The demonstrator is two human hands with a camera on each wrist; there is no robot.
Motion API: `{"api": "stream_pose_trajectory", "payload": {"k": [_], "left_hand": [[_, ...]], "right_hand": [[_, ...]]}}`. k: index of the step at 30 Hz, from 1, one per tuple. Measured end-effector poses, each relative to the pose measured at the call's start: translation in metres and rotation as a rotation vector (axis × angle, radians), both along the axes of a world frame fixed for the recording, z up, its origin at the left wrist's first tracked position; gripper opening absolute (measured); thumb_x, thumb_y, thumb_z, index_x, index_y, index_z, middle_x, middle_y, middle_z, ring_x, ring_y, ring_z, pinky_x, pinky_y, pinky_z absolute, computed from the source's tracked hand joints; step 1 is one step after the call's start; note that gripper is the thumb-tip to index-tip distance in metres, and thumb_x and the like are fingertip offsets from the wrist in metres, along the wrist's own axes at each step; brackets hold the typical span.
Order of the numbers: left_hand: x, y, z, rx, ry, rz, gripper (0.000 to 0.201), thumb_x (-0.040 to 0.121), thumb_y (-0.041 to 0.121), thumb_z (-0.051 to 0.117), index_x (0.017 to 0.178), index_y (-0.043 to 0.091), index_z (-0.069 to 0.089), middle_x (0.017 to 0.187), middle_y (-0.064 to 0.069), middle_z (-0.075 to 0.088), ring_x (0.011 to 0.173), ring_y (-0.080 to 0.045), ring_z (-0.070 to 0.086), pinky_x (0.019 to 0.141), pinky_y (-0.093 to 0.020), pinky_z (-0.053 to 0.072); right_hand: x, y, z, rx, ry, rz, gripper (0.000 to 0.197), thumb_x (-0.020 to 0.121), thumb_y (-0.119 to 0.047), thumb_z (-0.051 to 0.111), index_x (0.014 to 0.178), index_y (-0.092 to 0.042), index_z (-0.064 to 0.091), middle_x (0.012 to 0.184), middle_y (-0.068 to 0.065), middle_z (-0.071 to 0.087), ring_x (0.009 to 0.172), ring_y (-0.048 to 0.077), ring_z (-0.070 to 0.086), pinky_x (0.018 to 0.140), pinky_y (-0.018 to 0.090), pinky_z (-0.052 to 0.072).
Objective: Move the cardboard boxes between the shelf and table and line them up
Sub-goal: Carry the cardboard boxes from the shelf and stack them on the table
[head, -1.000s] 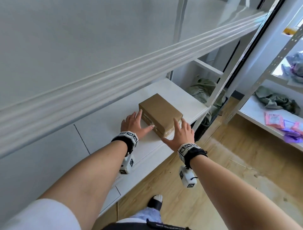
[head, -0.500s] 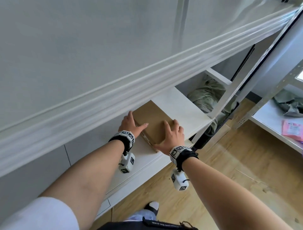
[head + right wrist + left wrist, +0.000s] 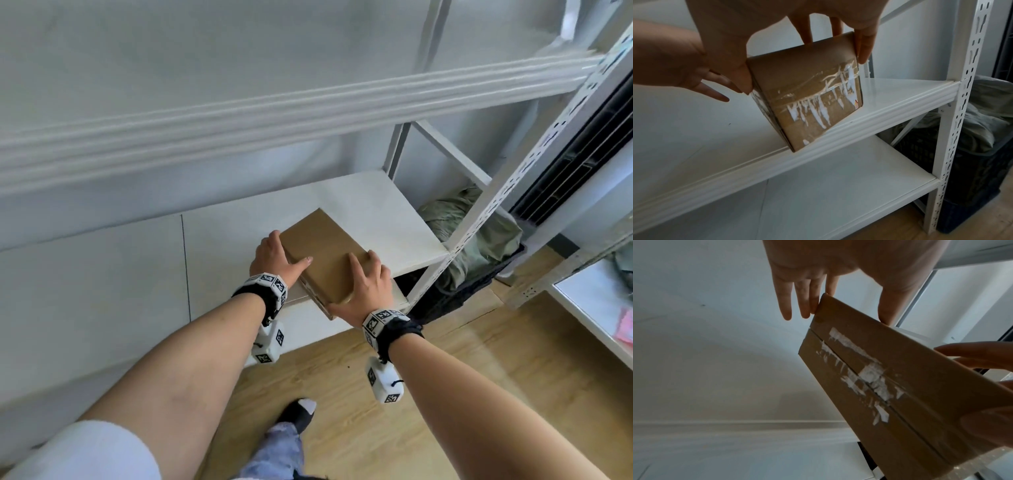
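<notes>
While both hands [image 3: 272,262] [image 3: 364,286] clasp the taped box [image 3: 323,255] by opposite sides on the shelf [image 3: 370,202], it appears light, rigid and best held there.

The box [image 3: 323,255] is plain brown cardboard, matt on top, with glossy clear tape [image 3: 818,104] across its end face; torn white paper scraps sit under the tape, and more white residue runs along the seam on its long side. The shelf [image 3: 875,105] is white painted metal — smooth, with a soft sheen and a ribbed front lip. Its upright post [image 3: 970,81] is the same white metal, punched with slots. The floor [image 3: 479,359] looks like pale wood with visible grain. A dark plastic crate [image 3: 982,186] holds crumpled grey-green cloth [image 3: 486,240] — dull and creased.
</notes>
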State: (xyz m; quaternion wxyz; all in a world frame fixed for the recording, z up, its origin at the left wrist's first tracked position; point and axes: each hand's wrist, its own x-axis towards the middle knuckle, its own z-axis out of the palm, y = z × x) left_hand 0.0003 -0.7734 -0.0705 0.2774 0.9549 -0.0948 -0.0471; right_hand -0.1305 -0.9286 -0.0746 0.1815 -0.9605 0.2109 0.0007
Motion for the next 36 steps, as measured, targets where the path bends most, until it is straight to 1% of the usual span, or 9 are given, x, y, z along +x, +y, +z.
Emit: {"api": "stream_pose_trajectory", "payload": {"k": [2, 6, 8, 11, 16, 19, 24, 31, 36], "left_hand": [[-0.019, 0.019, 0.002, -0.005, -0.015, 0.049, 0.085, 0.075, 0.059, 0.072, 0.138, 0.017, 0.034, 0.135, -0.006, 0.047, 0.126, -0.028, 0.044, 0.096, -0.041, 0.043], [-0.048, 0.059, 0.005, 0.001, -0.029, 0.111, 0.085, 0.074, 0.062, 0.071, 0.137, 0.018, 0.035, 0.135, -0.006, 0.048, 0.124, -0.029, 0.045, 0.095, -0.041, 0.043], [-0.059, 0.080, 0.008, 0.011, -0.028, 0.141, 0.090, 0.074, 0.064, 0.070, 0.141, 0.018, 0.031, 0.139, -0.006, 0.046, 0.127, -0.029, 0.043, 0.097, -0.042, 0.043], [-0.071, 0.112, 0.012, 0.020, -0.004, 0.176, 0.097, 0.077, 0.065, 0.066, 0.150, 0.019, 0.022, 0.148, -0.006, 0.037, 0.135, -0.028, 0.036, 0.103, -0.042, 0.039], [-0.084, 0.172, 0.010, 0.009, 0.006, 0.235, 0.093, 0.079, 0.065, 0.065, 0.149, 0.020, 0.025, 0.146, -0.005, 0.039, 0.132, -0.028, 0.038, 0.103, -0.041, 0.038], [-0.089, 0.214, 0.008, -0.009, 0.016, 0.276, 0.094, 0.079, 0.065, 0.064, 0.150, 0.019, 0.024, 0.146, -0.005, 0.039, 0.133, -0.027, 0.037, 0.103, -0.041, 0.038], [-0.094, 0.299, 0.004, -0.026, 0.021, 0.325, 0.094, 0.080, 0.064, 0.064, 0.150, 0.017, 0.022, 0.144, -0.006, 0.040, 0.131, -0.028, 0.038, 0.102, -0.041, 0.039], [-0.096, 0.426, 0.008, -0.027, 0.021, 0.397, 0.094, 0.080, 0.065, 0.063, 0.148, 0.015, 0.024, 0.142, -0.008, 0.041, 0.129, -0.029, 0.041, 0.099, -0.041, 0.042], [-0.102, 0.489, 0.014, -0.029, 0.025, 0.477, 0.093, 0.080, 0.065, 0.063, 0.147, 0.014, 0.024, 0.139, -0.009, 0.042, 0.128, -0.029, 0.043, 0.096, -0.041, 0.043]], "right_hand": [[-0.014, 0.015, 0.001, -0.003, -0.015, 0.040, 0.119, 0.053, -0.063, 0.075, 0.153, -0.028, 0.022, 0.156, 0.013, 0.010, 0.132, 0.037, 0.024, 0.113, 0.042, 0.031], [-0.032, 0.044, 0.007, -0.009, -0.013, 0.120, 0.121, 0.052, -0.063, 0.076, 0.154, -0.029, 0.020, 0.157, 0.011, 0.007, 0.134, 0.037, 0.021, 0.114, 0.044, 0.030], [-0.037, 0.060, 0.010, -0.007, -0.022, 0.155, 0.120, 0.052, -0.062, 0.076, 0.154, -0.029, 0.021, 0.157, 0.011, 0.007, 0.134, 0.037, 0.021, 0.114, 0.045, 0.029], [-0.042, 0.088, 0.015, -0.012, -0.032, 0.194, 0.120, 0.052, -0.061, 0.077, 0.154, -0.029, 0.022, 0.158, 0.011, 0.008, 0.135, 0.038, 0.021, 0.115, 0.044, 0.028], [-0.044, 0.143, 0.019, -0.031, -0.040, 0.261, 0.117, 0.056, -0.060, 0.078, 0.154, -0.028, 0.023, 0.159, 0.012, 0.007, 0.135, 0.038, 0.021, 0.115, 0.044, 0.028], [-0.042, 0.184, 0.020, -0.065, -0.037, 0.295, 0.118, 0.056, -0.062, 0.077, 0.155, -0.027, 0.023, 0.159, 0.013, 0.008, 0.135, 0.038, 0.022, 0.114, 0.045, 0.029], [-0.036, 0.270, 0.016, -0.109, -0.054, 0.333, 0.117, 0.053, -0.070, 0.067, 0.154, -0.028, 0.024, 0.159, 0.013, 0.009, 0.134, 0.039, 0.024, 0.113, 0.047, 0.032], [-0.029, 0.399, 0.020, -0.127, -0.052, 0.384, 0.115, 0.055, -0.065, 0.072, 0.153, -0.027, 0.025, 0.159, 0.013, 0.009, 0.134, 0.040, 0.024, 0.111, 0.048, 0.033], [-0.022, 0.460, 0.027, -0.137, -0.077, 0.449, 0.113, 0.054, -0.061, 0.076, 0.152, -0.026, 0.030, 0.159, 0.014, 0.011, 0.133, 0.042, 0.026, 0.110, 0.049, 0.033]]}}
